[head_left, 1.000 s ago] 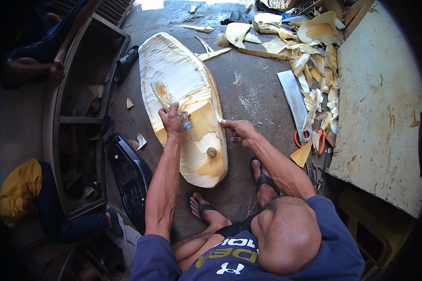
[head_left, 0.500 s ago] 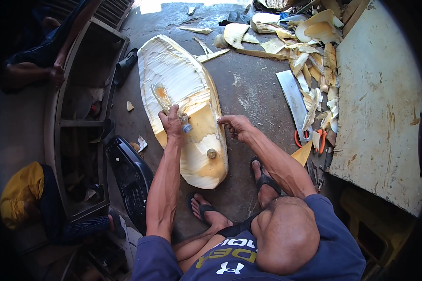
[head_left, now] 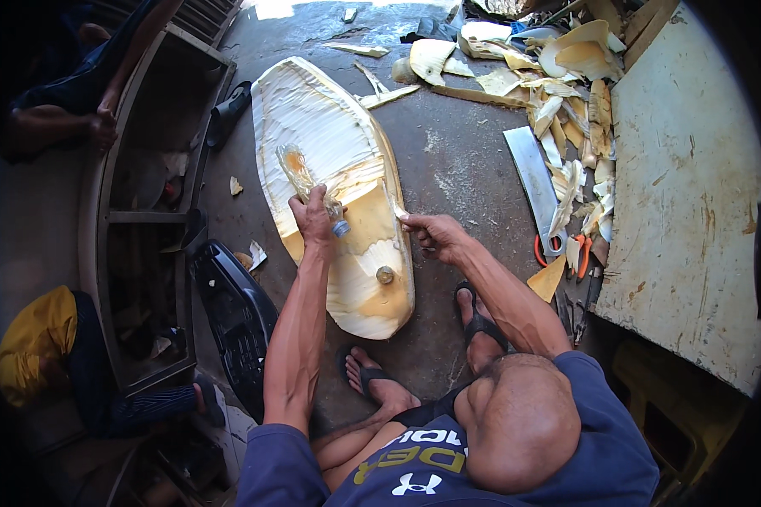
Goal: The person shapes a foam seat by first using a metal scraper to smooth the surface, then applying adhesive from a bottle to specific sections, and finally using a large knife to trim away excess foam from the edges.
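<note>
A long pale-yellow block of foam (head_left: 368, 215), shaped like a motorcycle seat, lies on the floor in front of me. Over its middle, my left hand (head_left: 314, 218) is closed around a clear plastic bottle (head_left: 294, 166) with amber residue inside. The bottle is tilted, its blue-capped end toward me. At the foam's right edge my right hand (head_left: 436, 235) pinches a small pale piece of foam (head_left: 398, 209); whether that piece is still joined to the block I cannot tell. A small round brownish lump (head_left: 385, 275) sits on the foam's near part.
Foam scraps (head_left: 566, 84) pile up at the far right. Beside them lie a wide saw blade (head_left: 533, 182) and orange-handled scissors (head_left: 583, 256). A pale board (head_left: 685, 211) stands right; a black seat base (head_left: 232, 313) and metal cabinet (head_left: 148, 218) are left. Another person's hands (head_left: 103, 131) show upper left.
My right hand's fingers now show a small pale piece at the foam's edge, and the hand has shifted slightly down and right. The left hand and bottle stay nearly in place.
</note>
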`<action>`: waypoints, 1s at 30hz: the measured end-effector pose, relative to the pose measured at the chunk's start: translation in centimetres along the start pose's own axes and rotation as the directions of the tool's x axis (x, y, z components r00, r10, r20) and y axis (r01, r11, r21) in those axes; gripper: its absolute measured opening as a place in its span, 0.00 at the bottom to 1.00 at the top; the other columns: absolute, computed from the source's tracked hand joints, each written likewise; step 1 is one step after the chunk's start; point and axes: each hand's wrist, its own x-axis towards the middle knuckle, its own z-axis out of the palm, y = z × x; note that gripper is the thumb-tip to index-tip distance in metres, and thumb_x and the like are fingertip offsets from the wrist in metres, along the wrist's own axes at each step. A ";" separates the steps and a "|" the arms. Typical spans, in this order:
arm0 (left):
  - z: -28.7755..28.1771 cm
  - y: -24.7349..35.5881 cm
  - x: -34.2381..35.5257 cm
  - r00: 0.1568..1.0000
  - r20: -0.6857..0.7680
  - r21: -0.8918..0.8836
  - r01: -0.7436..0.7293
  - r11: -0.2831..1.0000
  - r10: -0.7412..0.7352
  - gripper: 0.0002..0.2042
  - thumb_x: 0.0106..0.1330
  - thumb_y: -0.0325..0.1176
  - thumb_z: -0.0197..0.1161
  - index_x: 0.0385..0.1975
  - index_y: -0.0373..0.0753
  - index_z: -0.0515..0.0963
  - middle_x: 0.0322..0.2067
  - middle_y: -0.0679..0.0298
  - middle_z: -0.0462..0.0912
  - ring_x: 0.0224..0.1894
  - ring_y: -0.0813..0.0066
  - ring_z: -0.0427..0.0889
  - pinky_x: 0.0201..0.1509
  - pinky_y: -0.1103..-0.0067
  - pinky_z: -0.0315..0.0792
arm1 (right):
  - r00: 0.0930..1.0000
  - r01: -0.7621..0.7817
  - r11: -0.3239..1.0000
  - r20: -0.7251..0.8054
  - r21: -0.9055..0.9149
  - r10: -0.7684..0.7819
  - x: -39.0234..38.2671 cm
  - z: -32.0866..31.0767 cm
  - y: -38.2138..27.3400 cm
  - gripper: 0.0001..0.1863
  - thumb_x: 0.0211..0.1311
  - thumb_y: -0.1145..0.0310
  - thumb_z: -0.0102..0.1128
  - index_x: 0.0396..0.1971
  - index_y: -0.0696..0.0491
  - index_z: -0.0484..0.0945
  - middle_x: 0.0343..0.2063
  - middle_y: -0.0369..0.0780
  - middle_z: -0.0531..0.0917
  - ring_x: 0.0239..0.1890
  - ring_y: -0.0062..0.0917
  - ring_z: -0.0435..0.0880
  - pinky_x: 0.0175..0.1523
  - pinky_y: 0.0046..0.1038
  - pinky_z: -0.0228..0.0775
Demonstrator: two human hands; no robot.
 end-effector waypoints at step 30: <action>0.3 0.2 -0.5 0.999 0.011 0.045 -0.045 0.998 0.044 0.25 0.64 0.42 0.67 0.51 0.35 0.63 0.35 0.57 0.74 0.25 0.69 0.80 0.28 0.69 0.84 | 0.130 0.521 -0.329 0.454 -0.788 -0.882 1.9 -1.3 2.4 0.33 0.58 0.75 0.60 0.65 0.35 0.77 0.38 0.36 0.79 0.43 0.31 0.76 0.48 0.37 0.67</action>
